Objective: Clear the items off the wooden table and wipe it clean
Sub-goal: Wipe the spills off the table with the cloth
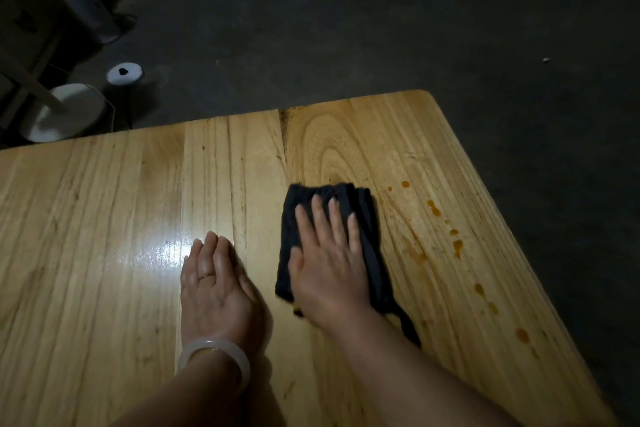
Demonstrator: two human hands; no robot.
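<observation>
The left hand (pixel 216 283) rests flat on the bench (pixel 104 218), fingers straight, holding nothing. Just beside it the right hand (pixel 327 253) presses a folded dark cloth (pixel 367 239) flat. No items remain, so wiping is underway. Orange drips (pixel 457 246) trail along the right edge; the next stroke should sweep there.
</observation>
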